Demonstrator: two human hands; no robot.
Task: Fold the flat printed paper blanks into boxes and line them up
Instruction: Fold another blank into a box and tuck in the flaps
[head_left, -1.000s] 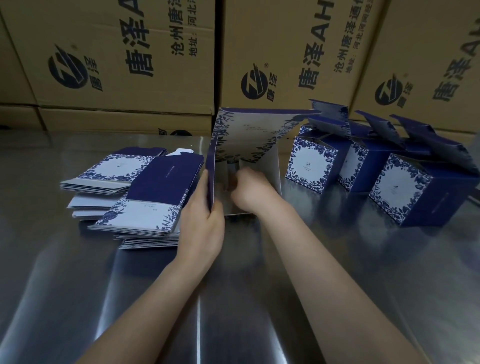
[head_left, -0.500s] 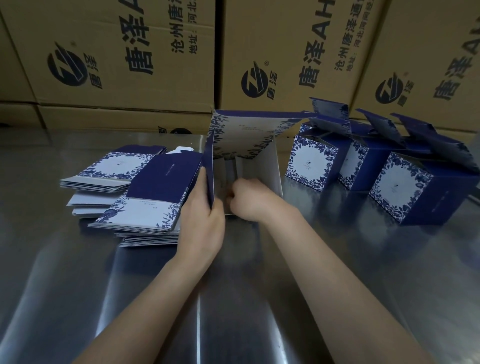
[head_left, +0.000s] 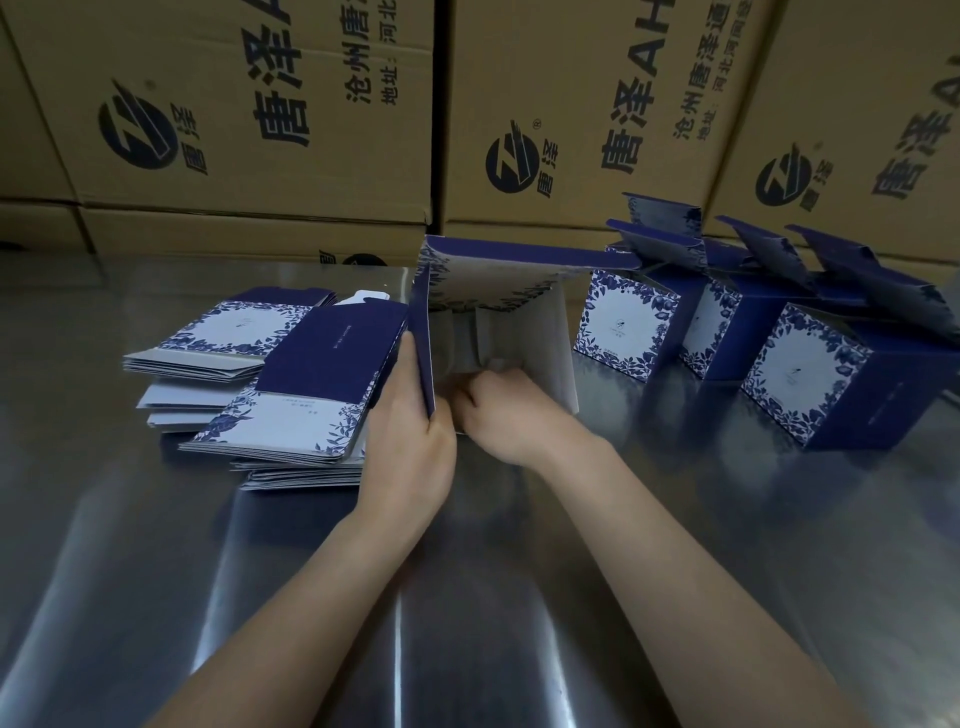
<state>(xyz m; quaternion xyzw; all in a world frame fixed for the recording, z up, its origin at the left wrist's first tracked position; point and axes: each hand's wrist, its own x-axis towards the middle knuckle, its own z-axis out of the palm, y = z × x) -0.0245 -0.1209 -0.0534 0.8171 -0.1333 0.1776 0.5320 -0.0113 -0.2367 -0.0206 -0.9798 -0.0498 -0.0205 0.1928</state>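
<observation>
- Left hand (head_left: 410, 447): clamped on the left wall of the half-formed box (head_left: 498, 283), with the fingers on the wall's outer face and the thumb at its near edge.
- Right hand (head_left: 501, 415): reaches into the box's open side, knuckles up and fingers curled against the pale inner flaps. The fingertips are hidden, so it cannot be told whether they pinch a flap or only press on it.
- Half-formed box: lies on its side on the metal table (head_left: 467, 597), midway between the left and right edges and toward the far edge. Its opening faces the person.
- Flat blanks (head_left: 291, 410): lie in loose overlapping stacks just left of the left hand, toward the table's left edge.
- Finished boxes (head_left: 808, 374): stand in a row toward the far right corner, close together, with their lid flaps raised.
- Cardboard cartons (head_left: 249, 119): stand stacked along the far edge, behind everything else.
</observation>
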